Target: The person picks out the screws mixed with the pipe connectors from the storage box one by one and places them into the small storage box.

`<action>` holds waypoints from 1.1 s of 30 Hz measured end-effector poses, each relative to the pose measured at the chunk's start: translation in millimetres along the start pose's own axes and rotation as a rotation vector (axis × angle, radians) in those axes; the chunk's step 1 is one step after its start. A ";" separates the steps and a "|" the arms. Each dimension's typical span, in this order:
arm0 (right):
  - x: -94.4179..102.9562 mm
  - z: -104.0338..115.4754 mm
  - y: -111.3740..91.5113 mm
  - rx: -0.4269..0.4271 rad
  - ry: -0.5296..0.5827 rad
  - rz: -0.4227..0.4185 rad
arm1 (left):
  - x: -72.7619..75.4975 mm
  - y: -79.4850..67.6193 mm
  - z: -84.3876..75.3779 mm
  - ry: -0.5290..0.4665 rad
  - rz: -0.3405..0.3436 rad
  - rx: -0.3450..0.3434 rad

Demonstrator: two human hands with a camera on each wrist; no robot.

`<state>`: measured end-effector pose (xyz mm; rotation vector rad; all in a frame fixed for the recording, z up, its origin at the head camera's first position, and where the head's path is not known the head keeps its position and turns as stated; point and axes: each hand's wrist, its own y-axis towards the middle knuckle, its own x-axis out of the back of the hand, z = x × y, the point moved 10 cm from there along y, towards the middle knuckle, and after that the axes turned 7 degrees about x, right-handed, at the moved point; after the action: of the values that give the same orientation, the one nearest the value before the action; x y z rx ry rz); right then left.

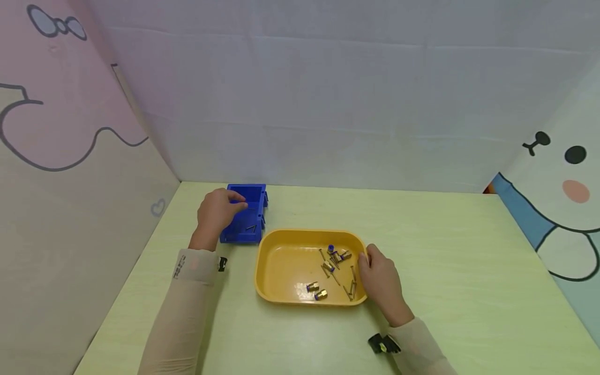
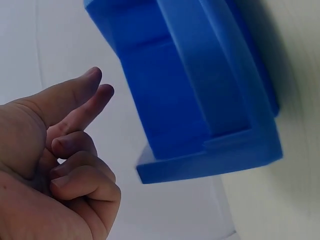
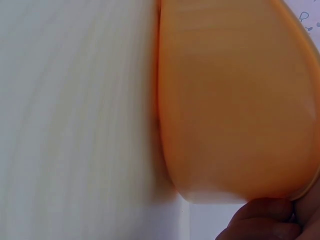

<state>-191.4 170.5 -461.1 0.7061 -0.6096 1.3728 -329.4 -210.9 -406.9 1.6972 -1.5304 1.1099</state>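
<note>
My left hand (image 1: 217,211) hovers over the blue bin (image 1: 241,237), thumb and index finger extended with nothing visible between them. In the left wrist view, the other fingers (image 2: 92,182) are bent towards the palm, apart from the bin's wall (image 2: 215,80). A few small screws (image 1: 251,227) lie in the bin. My right hand (image 1: 382,281) grips the right rim of the yellow tray (image 1: 286,265). Scattered over the tray's right half are several screws (image 1: 353,290) and several brass fittings with blue ends (image 1: 321,295). In the right wrist view, the tray's outer side (image 3: 240,110) hides its contents.
Both containers rest on a pale green table (image 1: 450,250), the bin behind and left of the tray. A white sheet (image 1: 337,109) hangs along the back. Printed panels with cartoon figures stand at the left (image 1: 70,208) and right (image 1: 562,219).
</note>
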 end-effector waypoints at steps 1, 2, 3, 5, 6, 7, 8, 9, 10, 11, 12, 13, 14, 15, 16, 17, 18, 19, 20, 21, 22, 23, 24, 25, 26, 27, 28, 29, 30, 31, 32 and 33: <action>0.5 0.2 -0.2 0.000 0.002 -0.001 | 0.8 -2.2 -3.9 0.000 -0.002 -0.007; 0.8 0.4 -0.3 0.001 0.002 -0.001 | 1.7 -4.4 -8.5 -0.005 -0.006 -0.019; 1.1 0.4 -0.5 0.000 0.004 0.000 | 2.3 -6.7 -13.5 -0.013 -0.008 -0.034; 1.2 0.8 -0.7 -0.002 0.009 0.003 | 3.7 -11.5 -24.4 -0.032 -0.020 -0.075; 1.2 1.0 -0.9 -0.003 0.011 0.005 | 4.3 -14.0 -30.5 -0.041 -0.029 -0.103; 1.3 1.1 -1.0 -0.005 0.014 0.006 | 4.7 -16.5 -36.6 -0.051 -0.040 -0.132; 1.2 1.1 -1.1 -0.006 0.015 0.008 | 5.3 -19.3 -43.0 -0.063 -0.052 -0.164; 1.1 1.1 -1.3 -0.008 0.016 0.010 | 5.6 -22.1 -49.1 -0.070 -0.065 -0.196; 1.0 1.2 -1.3 -0.009 0.016 0.011 | 5.8 -25.5 -55.7 -0.078 -0.076 -0.233; 0.7 1.4 -1.4 -0.010 0.016 0.014 | 5.4 -29.0 -62.1 -0.087 -0.083 -0.269; 0.3 1.5 -1.3 -0.012 0.016 0.017 | 5.0 -32.8 -68.7 -0.097 -0.085 -0.304; 0.1 1.6 -1.1 -0.013 0.014 0.019 | 3.7 -36.4 -75.4 -0.106 -0.082 -0.339; -0.1 1.8 -0.9 -0.015 0.013 0.020 | 2.4 -40.2 -82.6 -0.118 -0.077 -0.375; 0.0 2.1 -0.9 -0.015 0.012 0.022 | 0.1 -44.1 -89.7 -0.126 -0.066 -0.412; 0.0 2.2 -0.9 -0.018 0.013 0.024 | -2.5 -48.2 -96.8 -0.136 -0.051 -0.446; 0.0 2.2 -0.9 -0.020 0.013 0.026 | -5.3 -52.5 -103.8 -0.141 -0.034 -0.475; -0.2 2.2 -0.8 -0.022 0.011 0.026 | -8.5 -56.6 -110.4 -0.148 -0.016 -0.501; -0.1 2.0 -0.6 -0.023 0.009 0.026 | -12.1 -60.5 -116.7 -0.153 0.000 -0.523; -0.1 1.8 -0.5 -0.024 0.009 0.027 | -15.9 -64.7 -122.9 -0.153 0.018 -0.541; -0.3 1.7 -0.3 -0.024 0.009 0.028 | -19.6 -69.1 -129.1 -0.145 0.034 -0.563; -0.6 1.3 0.0 -0.025 0.008 0.028 | -23.4 -73.7 -135.4 -0.136 0.049 -0.581; -1.0 1.0 0.3 -0.025 0.006 0.029 | -27.0 -78.2 -141.8 -0.126 0.064 -0.599; -1.3 0.8 0.6 -0.025 0.004 0.029 | -31.0 -82.2 -148.0 -0.117 0.079 -0.617; -1.0 0.7 0.6 -0.025 0.003 0.029 | -34.5 -87.0 -154.8 -0.105 0.095 -0.640; -0.7 0.5 0.5 -0.026 0.003 0.030 | -38.0 -91.8 -161.3 -0.093 0.111 -0.665; -0.5 0.4 0.5 -0.027 0.003 0.031 | -41.3 -96.4 -167.2 -0.079 0.122 -0.689; -0.3 0.0 0.5 -0.028 0.002 0.030 | -44.8 -100.8 -172.7 -0.072 0.136 -0.710; -0.1 0.0 0.4 -0.028 0.002 0.031 | -48.0 -104.7 -177.5 -0.066 0.151 -0.729; 0.1 0.0 0.2 -0.026 0.003 0.032 | -51.5 -108.5 -181.7 -0.061 0.165 -0.747; 0.0 -0.3 0.0 -0.025 0.005 0.034 | -54.6 -112.5 -185.5 -0.053 0.180 -0.764; -0.5 -0.4 0.1 -0.022 0.006 0.034 | -58.2 -115.4 -188.3 -0.047 0.193 -0.774; -0.9 -0.5 0.2 -0.018 0.007 0.033 | -61.6 -118.3 -190.8 -0.039 0.205 -0.784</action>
<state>-191.7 170.3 -462.1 0.6792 -0.6294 1.3982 -249.3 2.1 -357.7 1.0425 -1.8611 0.4463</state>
